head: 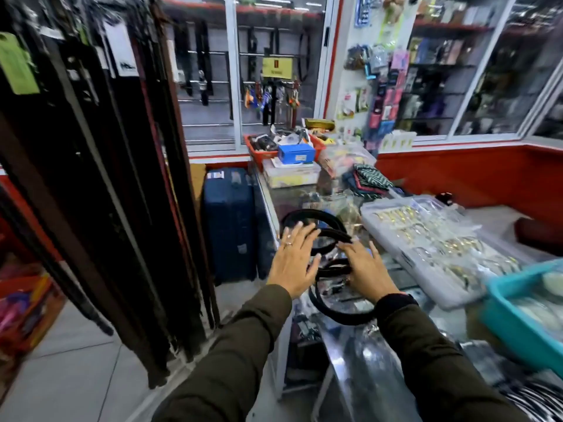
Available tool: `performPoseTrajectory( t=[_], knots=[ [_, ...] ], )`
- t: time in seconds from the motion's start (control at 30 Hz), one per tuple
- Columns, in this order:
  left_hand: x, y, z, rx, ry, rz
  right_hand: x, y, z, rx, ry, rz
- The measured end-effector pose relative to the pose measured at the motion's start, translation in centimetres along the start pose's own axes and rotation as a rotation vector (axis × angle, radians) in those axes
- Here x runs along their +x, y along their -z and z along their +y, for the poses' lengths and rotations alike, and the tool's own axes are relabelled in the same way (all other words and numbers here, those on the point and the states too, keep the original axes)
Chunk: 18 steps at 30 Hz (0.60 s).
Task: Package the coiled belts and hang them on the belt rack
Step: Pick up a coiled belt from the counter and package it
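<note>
Coiled belts (332,269) lie on the glass surface (359,345) between both spread-fingered, empty hands: left hand (294,263), right hand (367,269). They look springy and light; pinching across the coil's layers seems safest.

Small shop interior. Red lower wall (457,175) under glass-fronted display cabinets (487,71). Grey tiled floor (70,376). Glass tabletop (374,354). Blue suitcase (228,223) upright on floor, just beside tabletop. Bright, cool lighting.

Hanging belts (91,178) crowd the left; clear tray (426,239) blocks the right.
</note>
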<state>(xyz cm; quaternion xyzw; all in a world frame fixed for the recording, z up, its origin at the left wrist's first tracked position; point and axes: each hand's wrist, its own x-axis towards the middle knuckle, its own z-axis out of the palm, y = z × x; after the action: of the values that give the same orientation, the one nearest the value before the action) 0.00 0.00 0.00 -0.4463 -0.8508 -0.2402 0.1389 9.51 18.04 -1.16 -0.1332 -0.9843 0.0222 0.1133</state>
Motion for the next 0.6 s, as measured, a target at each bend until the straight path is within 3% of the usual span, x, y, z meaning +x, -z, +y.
performPoseTrajectory(
  t=[0.1,0.2,0.37,0.6],
  knots=[
    [0.2,-1.9,0.9,0.031,-0.051,-0.271,-0.3,-0.6,1.4,-0.092,0.019,-0.178],
    [0.1,-3.6,1.5,0.198,-0.093,-0.409,-0.1,-0.9,2.0,-0.123,0.052,-0.198],
    [0.7,-4.5,2.3,0.326,-0.075,-0.433,0.7,-1.2,1.9,-0.2,0.1,-0.17],
    [0.8,-4.1,2.6,0.243,-0.068,-0.362,0.8,0.1,2.2,-0.283,0.161,-0.071]
  ],
)
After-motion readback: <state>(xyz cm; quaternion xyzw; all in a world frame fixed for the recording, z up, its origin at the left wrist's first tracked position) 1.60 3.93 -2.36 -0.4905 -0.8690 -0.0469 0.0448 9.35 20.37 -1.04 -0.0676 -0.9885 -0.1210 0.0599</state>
